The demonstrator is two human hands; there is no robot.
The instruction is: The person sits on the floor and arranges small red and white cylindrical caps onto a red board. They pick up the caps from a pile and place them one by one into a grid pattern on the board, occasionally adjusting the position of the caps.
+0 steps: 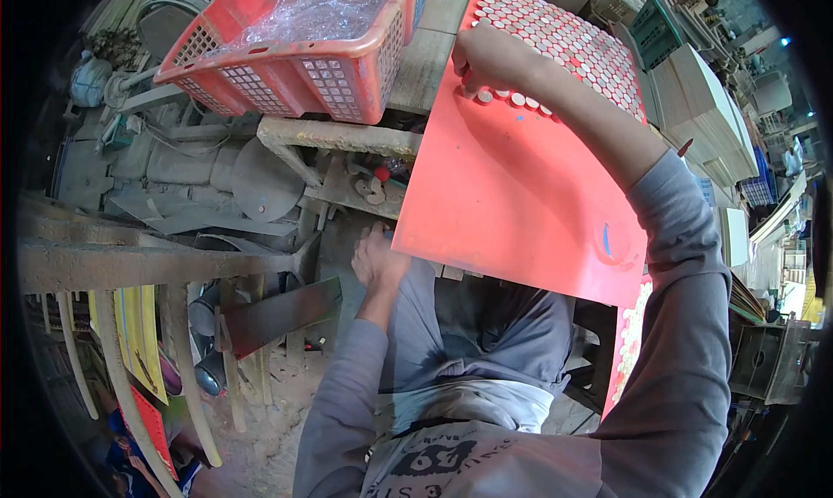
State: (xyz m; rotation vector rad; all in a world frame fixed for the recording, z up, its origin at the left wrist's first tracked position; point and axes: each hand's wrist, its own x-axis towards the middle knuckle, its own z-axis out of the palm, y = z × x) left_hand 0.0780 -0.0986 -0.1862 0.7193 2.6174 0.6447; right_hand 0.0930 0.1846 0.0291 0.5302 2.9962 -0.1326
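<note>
A bright red-orange board [494,192] lies before me. Close rows of small round discs [553,33] with pale tops and red sides cover its far part. At the near left end of these rows, my right hand [491,59] reaches down with bent fingers, its fingertips pinching a disc [467,93] at the board's surface. A short row of discs [517,100] stands just right of the fingertips. My left hand [377,254] rests by my left knee, beside the board's near left corner; no object shows in it, and its palm is hidden.
A red plastic crate [293,85] holding clear plastic film [319,10] stands left of the board on a worn bench [338,137]. Stacked pale panels [699,114] are at the right. A wooden rack [150,260] stands left; another person's arm [146,472] shows beyond it.
</note>
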